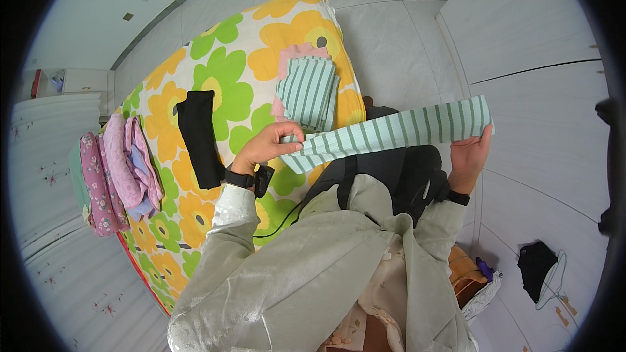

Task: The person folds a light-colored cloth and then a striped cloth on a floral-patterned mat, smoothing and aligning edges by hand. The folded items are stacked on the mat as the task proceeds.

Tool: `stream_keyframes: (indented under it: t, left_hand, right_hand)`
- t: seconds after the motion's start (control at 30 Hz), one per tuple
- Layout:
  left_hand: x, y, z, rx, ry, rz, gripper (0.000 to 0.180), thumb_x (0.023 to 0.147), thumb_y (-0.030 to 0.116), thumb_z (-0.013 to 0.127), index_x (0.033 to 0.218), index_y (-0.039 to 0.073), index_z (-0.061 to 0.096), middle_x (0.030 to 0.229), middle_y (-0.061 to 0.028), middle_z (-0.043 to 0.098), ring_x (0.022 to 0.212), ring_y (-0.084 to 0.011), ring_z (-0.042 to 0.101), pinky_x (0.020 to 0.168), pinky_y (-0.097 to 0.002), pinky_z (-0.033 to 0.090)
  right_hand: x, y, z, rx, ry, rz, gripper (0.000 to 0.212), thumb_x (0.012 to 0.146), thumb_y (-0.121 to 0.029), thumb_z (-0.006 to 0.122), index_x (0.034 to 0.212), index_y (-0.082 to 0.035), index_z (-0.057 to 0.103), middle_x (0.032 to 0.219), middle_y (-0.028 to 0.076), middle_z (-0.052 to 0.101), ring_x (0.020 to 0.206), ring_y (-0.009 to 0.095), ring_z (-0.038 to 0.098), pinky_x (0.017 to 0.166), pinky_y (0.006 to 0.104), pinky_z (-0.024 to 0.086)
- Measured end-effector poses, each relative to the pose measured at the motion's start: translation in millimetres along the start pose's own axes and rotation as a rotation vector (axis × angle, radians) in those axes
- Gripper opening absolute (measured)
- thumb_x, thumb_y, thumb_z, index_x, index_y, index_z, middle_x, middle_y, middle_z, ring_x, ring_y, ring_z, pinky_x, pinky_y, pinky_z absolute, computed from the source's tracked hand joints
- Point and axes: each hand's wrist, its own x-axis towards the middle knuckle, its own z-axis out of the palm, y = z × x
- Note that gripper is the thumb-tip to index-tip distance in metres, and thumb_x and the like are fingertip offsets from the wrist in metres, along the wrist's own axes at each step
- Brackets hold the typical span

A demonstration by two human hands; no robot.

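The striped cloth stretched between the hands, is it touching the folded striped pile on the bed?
Apart. The head view shows flowered bedsheet between the striped cloth and the folded striped pile.

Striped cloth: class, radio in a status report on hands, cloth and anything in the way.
Left hand and right hand pinch opposite ends of striped cloth, stretched taut above bed. Folded striped stack beyond. Nothing obstructing.
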Motion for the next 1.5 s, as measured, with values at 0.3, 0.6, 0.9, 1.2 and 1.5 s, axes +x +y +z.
stream_keyframes:
  t: [0.3, 0.6, 0.9, 1.2, 1.5]
  left_hand:
    - [-9.9, 5.3, -13.7, 0.155, 0.223, -0.134, 0.012, 0.079, 0.001, 0.067, 0.087, 0.003, 0.059, 0.095, 0.0005, 0.055, 0.082, -0.0073, 0.051, 0.074, -0.0234, 0.041]
    - [-18.9, 34.7, -19.4, -0.243, 0.241, 0.175, 0.010, 0.091, 0.016, 0.058, 0.091, 0.007, 0.055, 0.086, 0.0047, 0.054, 0.079, -0.0044, 0.047, 0.074, -0.0212, 0.038]
    - [-1.1, 11.8, -0.9, 0.076, 0.136, 0.074, 0.016, 0.088, 0.015, 0.064, 0.090, 0.000, 0.060, 0.078, 0.0063, 0.054, 0.072, -0.0029, 0.047, 0.063, -0.0215, 0.040]
    - [20.6, 24.4, 40.4, -0.149, 0.014, 0.128, 0.020, 0.094, 0.020, 0.056, 0.093, 0.000, 0.061, 0.081, 0.0066, 0.053, 0.077, -0.0026, 0.047, 0.069, -0.0203, 0.040]
    - [50.1, 42.7, 64.9, -0.315, 0.050, 0.149, 0.019, 0.095, 0.020, 0.056, 0.088, 0.002, 0.056, 0.076, 0.0077, 0.042, 0.074, -0.0036, 0.039, 0.066, -0.0217, 0.036]
  right_hand:
    - [0.4, 2.7, 2.3, 0.051, -0.011, -0.016, 0.050, 0.102, -0.037, 0.024, 0.130, -0.002, 0.045, 0.128, 0.011, 0.055, 0.115, 0.026, 0.055, 0.096, 0.0397, 0.044]
    - [1.6, 11.8, 6.7, 0.026, 0.050, -0.012, 0.046, 0.102, -0.032, 0.026, 0.130, 0.000, 0.045, 0.127, 0.012, 0.056, 0.115, 0.024, 0.055, 0.095, 0.0387, 0.046]
    - [-1.0, 17.6, 23.4, 0.005, 0.148, -0.001, 0.036, 0.101, -0.026, 0.035, 0.123, -0.002, 0.050, 0.117, 0.010, 0.062, 0.104, 0.022, 0.060, 0.086, 0.0356, 0.049]
    - [-13.1, 85.1, 67.7, -0.588, 0.214, 0.160, 0.025, 0.095, -0.012, 0.051, 0.117, 0.000, 0.057, 0.109, 0.005, 0.063, 0.101, 0.014, 0.058, 0.089, 0.0295, 0.043]
    - [-32.0, 98.4, 101.6, -0.624, -0.413, 0.233, 0.037, 0.093, -0.010, 0.053, 0.127, 0.004, 0.050, 0.124, 0.007, 0.055, 0.115, 0.015, 0.050, 0.099, 0.0294, 0.037]
